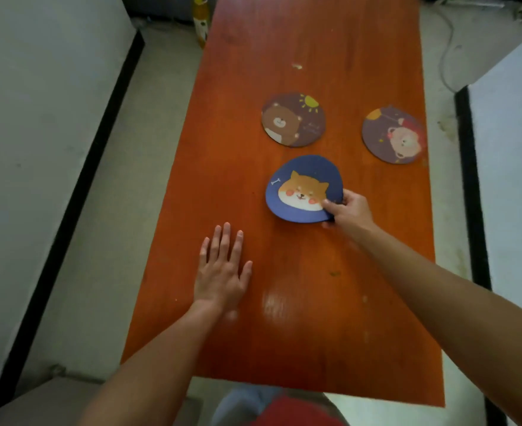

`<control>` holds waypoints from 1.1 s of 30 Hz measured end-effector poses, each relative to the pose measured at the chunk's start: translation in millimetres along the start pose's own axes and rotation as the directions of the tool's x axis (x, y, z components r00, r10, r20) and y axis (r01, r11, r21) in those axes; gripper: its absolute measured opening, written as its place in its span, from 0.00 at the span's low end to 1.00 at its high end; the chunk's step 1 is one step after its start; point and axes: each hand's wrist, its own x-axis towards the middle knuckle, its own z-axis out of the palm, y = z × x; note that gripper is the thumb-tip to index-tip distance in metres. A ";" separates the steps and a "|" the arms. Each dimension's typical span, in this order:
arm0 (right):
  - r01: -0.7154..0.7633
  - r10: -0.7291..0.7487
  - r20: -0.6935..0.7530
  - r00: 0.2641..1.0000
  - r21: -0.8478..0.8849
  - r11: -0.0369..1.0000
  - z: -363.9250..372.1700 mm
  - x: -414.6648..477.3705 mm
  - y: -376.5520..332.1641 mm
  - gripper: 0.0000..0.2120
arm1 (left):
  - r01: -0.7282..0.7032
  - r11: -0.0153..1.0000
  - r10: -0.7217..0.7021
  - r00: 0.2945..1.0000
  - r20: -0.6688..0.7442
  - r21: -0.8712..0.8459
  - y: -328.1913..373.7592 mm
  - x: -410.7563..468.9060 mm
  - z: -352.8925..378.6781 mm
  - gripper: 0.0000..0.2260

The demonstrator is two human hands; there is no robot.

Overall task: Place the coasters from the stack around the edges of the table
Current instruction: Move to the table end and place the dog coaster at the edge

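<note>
So one pink-bear coaster [393, 135] sits by the table [315, 333] edge; right hand [350, 210] pinches the blue dog coaster [304, 189], left hand [221, 272] lies spread flat; the brown-bear coaster [293, 119] waits mid-table.

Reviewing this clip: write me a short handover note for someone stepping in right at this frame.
Right hand: pinching the near-right edge of the blue dog coaster, mid-table.
Left hand: empty, flat on the table, fingers spread.
Placed: the pink bear coaster sits at the right edge.
The brown bear coaster lies near the centre, not at an edge; whether it covers more coasters cannot be told.
Left: set the blue dog coaster at an edge, then move the brown bear one out too.
</note>
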 end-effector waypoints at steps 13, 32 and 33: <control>0.014 0.016 0.378 0.926 -0.078 0.997 17.1 -164.5 116.2 0.08 | -0.062 0.994 0.051 0.992 -0.114 -0.095 -17.6 -75.5 -6.4 0.20; 0.188 -0.177 0.064 0.982 -0.329 0.925 14.2 -190.4 158.5 0.04 | -0.147 0.988 0.149 0.988 -0.050 0.038 -0.2 -102.9 31.5 0.27; 0.196 -0.186 0.064 0.980 -0.354 0.914 14.4 -190.4 158.5 0.04 | -0.144 0.989 0.146 0.988 -0.046 0.044 0.2 -102.1 31.7 0.27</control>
